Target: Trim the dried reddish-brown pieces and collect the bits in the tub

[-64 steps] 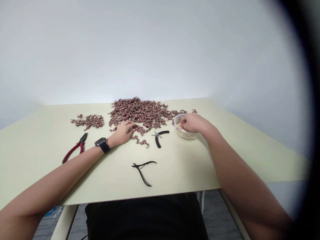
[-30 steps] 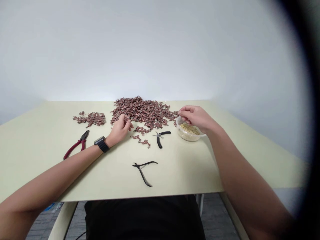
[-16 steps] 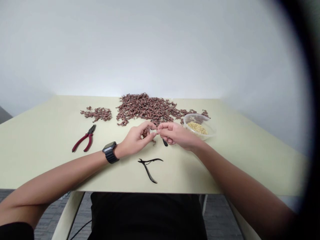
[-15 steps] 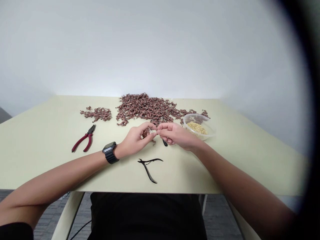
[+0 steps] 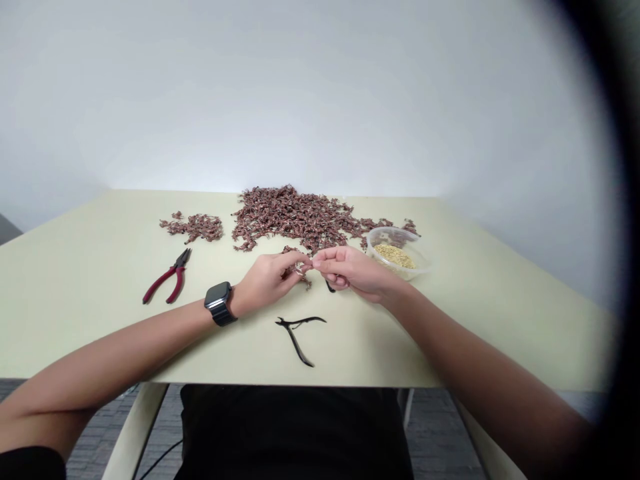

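Observation:
My left hand (image 5: pixel 270 275), a dark watch on its wrist, has thumb and forefinger closed in a pinch. Its tips meet those of my right hand (image 5: pixel 356 272), which is pinched too with its other fingers curled in. Whatever lies between the fingertips is too small to make out. A few small reddish-brown pieces with thin wire-like ends (image 5: pixel 305 283) show just below my left fingers. Behind the hands spreads a large heap of similar brown pieces (image 5: pixel 290 215). Part of a black tool (image 5: pixel 330 287) peeks out from under my right hand.
Black nippers (image 5: pixel 296 337) lie spread near the table's front edge. Red-handled pliers (image 5: pixel 173 275) rest on the left, below a smaller brown pile (image 5: pixel 197 227). To the right stands a clear plastic bowl (image 5: pixel 423 267) with tiny gold-coloured pieces (image 5: pixel 395 256). A wall rises behind the table (image 5: pixel 480 293).
My left hand has turned slightly, its thumb drawing back and down while the forefinger stays at the right fingertips. The right hand has barely moved.

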`<state>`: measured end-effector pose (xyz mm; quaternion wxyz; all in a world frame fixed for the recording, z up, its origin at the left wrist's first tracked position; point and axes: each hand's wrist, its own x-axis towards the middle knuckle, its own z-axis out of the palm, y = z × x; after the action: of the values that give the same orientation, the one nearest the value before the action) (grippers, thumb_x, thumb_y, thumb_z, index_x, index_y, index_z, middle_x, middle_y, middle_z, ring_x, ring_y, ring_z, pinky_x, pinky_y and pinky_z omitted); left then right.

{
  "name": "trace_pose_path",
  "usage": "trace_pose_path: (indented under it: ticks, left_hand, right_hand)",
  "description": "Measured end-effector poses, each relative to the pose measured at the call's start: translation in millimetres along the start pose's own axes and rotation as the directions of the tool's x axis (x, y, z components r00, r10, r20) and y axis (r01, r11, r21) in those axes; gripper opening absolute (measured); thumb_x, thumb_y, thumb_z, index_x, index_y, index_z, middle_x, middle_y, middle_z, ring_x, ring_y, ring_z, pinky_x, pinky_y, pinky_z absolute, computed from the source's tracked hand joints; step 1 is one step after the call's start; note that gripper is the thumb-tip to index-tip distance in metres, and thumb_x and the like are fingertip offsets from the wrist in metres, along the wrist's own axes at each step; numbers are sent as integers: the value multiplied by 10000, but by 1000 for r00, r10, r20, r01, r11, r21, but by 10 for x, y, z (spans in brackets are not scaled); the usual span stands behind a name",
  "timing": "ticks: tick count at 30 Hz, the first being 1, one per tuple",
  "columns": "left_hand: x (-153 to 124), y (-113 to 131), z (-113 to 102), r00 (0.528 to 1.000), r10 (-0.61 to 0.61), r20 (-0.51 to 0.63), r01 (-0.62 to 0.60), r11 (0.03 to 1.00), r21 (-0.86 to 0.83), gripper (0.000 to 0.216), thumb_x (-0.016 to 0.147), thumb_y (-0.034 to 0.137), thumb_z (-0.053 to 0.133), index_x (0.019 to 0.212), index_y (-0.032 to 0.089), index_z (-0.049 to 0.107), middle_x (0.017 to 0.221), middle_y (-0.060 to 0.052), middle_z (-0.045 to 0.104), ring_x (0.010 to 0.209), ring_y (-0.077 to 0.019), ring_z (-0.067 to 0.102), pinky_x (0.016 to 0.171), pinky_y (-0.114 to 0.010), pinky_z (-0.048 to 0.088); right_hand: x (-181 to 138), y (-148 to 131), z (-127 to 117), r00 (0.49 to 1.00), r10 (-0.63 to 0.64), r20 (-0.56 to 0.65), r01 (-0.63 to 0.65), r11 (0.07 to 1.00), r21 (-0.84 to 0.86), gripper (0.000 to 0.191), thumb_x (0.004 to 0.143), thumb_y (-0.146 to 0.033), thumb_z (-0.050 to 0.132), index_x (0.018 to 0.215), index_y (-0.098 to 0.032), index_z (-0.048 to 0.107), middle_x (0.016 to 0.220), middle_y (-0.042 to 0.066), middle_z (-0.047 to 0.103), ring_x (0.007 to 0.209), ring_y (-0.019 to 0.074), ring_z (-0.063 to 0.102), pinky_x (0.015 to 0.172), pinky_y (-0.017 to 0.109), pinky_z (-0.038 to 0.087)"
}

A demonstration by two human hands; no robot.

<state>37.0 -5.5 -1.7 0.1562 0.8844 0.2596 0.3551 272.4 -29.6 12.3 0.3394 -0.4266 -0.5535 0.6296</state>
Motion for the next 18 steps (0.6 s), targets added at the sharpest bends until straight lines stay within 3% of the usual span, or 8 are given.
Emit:
trace_pose_path:
  ticks: [5,13,18]
  left_hand:
    - [0,40,4,997,-63,-38,59,992,-112,189,1006,301,593,1063,192,736,907,-20,787,650,-91,648,589,-194,463]
    - [2,66,28,983,-183,-30,168,947,-275,227,985,369,638,1043,184,756,937,-55,804,803,-163,752,673,-226,553]
    - [6,83,40,971,-235,-47,204,913,-353,256,963,401,683,1026,163,751,860,-51,784,645,-121,711,601,-205,536]
  right_hand:
    - [-5,-3,2,995,7,97,-14,998,65,360,830,-452,821,983,-167,664,643,-64,489,523,49,321,507,223,218]
    - [7,27,32,998,-3,60,-2,997,79,357,820,-453,835,943,-164,664,637,-56,513,510,47,350,496,217,222]
    - [-4,8,52,998,-6,64,-2,993,120,313,824,-418,828,921,-163,672,638,-44,546,517,52,375,500,211,269]
